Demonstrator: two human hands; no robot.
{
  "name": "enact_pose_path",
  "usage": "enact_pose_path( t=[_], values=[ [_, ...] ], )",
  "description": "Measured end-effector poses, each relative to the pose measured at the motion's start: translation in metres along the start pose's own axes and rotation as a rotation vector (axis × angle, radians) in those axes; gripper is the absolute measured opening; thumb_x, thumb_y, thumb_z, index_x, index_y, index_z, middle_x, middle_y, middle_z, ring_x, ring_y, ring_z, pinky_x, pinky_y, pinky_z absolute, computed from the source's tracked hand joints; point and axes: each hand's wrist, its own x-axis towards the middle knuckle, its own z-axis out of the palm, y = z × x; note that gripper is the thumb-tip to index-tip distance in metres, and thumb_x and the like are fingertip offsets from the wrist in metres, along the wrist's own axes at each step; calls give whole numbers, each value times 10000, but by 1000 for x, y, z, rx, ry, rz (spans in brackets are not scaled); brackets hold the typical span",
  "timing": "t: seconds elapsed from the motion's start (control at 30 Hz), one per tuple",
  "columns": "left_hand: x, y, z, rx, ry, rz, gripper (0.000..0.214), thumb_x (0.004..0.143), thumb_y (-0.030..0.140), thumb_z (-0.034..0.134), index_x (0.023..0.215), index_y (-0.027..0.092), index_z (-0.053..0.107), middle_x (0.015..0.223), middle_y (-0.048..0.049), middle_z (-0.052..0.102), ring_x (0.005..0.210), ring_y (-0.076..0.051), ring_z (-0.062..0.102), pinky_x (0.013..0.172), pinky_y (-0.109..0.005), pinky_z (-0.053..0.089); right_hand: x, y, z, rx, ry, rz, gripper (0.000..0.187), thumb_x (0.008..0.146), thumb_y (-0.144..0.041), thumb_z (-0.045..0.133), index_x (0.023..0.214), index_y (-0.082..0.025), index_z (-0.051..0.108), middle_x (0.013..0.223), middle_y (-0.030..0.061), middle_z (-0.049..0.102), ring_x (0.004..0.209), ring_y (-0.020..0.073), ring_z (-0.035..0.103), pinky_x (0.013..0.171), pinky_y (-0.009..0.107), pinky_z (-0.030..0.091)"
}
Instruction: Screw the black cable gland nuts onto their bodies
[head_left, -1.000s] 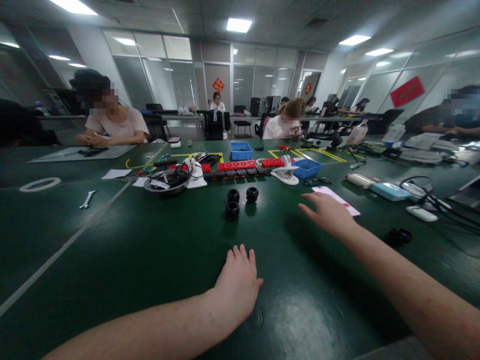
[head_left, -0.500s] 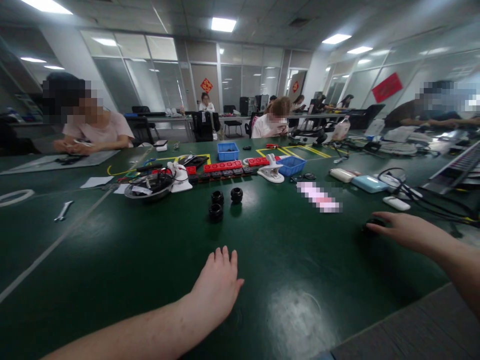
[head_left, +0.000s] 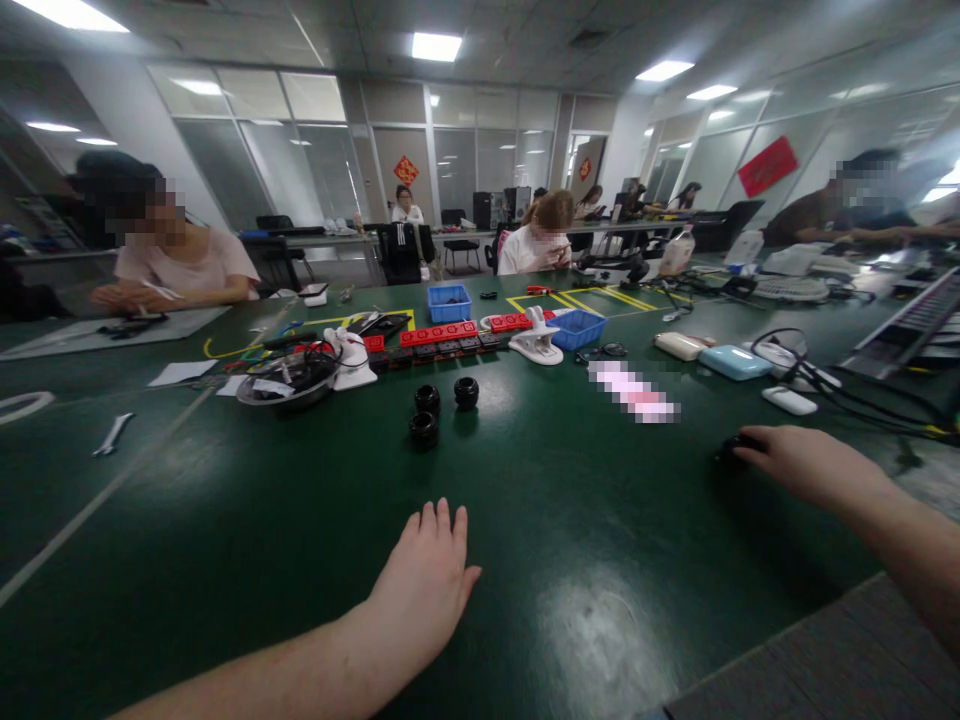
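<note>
My left hand (head_left: 431, 580) lies flat and open on the dark green table (head_left: 225, 520), palm down, holding nothing. My right hand (head_left: 806, 465) reaches out to the right and covers a small black round part (head_left: 731, 447), fingertips on it; only the part's left edge shows, and I cannot see whether the fingers grip it. Three black round parts (head_left: 442, 408) stand in a cluster ahead of my left hand, well apart from both hands.
Farther back lie red and black strips (head_left: 439, 338), two blue bins (head_left: 448, 302), a white clamp (head_left: 534, 345), a dish of cables (head_left: 285, 378) and a wrench (head_left: 112, 434). Cables and small devices (head_left: 780, 370) crowd the right. Other people sit across the table.
My right hand swung from the table's middle out to the right and settled on the black round part. The view shifted right. My left hand stayed flat.
</note>
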Motion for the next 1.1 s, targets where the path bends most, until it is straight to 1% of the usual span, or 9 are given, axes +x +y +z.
enact_pose_path(
  t=[0.1,0.17,0.23,0.37,0.47,0.6,0.77,0.93,1.1],
  values=[
    [1,0,4,-15,26,-1,522,875,309,438,1313,41,345,1309,-255,386,1202,-344,393,955,-458,361,-5,-3,0,-5,-171,-83,196,712,-255,632,849,-140,714,807,180,675,652,213,622,558,291,391],
    [2,0,6,-17,38,0,521,872,306,443,1312,43,349,1307,-254,388,1200,-345,396,954,-461,362,-13,-8,0,-15,-216,-113,231,756,-259,577,916,-139,692,868,202,662,709,238,623,601,320,404],
    [2,0,8,-11,48,4,522,872,306,439,1312,39,349,1307,-256,388,1199,-348,396,952,-458,365,-22,-15,-1,-17,-239,-147,248,787,-273,528,954,-160,672,919,203,648,768,252,618,643,336,416],
    [2,0,7,31,35,11,520,884,314,413,1318,40,334,1312,-254,383,1199,-343,399,953,-449,366,-43,-35,-7,-29,-239,-239,278,825,-286,452,986,-159,640,937,173,629,805,248,606,691,344,437],
    [1,1,5,54,17,9,517,890,319,403,1324,49,323,1318,-246,380,1205,-329,395,958,-438,364,-55,-50,-12,-60,-239,-281,303,836,-320,430,1018,-163,615,925,129,620,779,227,608,681,327,455],
    [0,2,2,58,8,4,510,893,321,398,1323,57,328,1316,-244,385,1204,-328,396,954,-440,368,-67,-70,-19,-68,-226,-340,287,843,-323,418,999,-176,608,886,96,613,744,206,610,629,303,466],
    [-1,2,0,49,1,2,506,897,315,391,1324,51,324,1320,-251,374,1207,-332,389,957,-444,364,-82,-96,-27,-78,-235,-393,279,854,-312,422,1030,-172,588,885,88,600,727,187,614,613,279,470],
    [0,1,3,32,13,0,513,894,313,396,1325,44,323,1318,-252,380,1207,-334,389,958,-446,364,-96,-123,-32,-76,-219,-481,276,856,-289,434,1062,-171,575,863,83,594,701,175,611,584,267,470],
    [0,0,4,0,3,-3,535,886,337,406,1325,43,325,1324,-254,367,1211,-344,381,961,-462,355,-101,-148,-37,-66,-230,-584,265,866,-262,433,1071,-156,562,864,78,585,728,183,609,617,281,479]
  ],
)
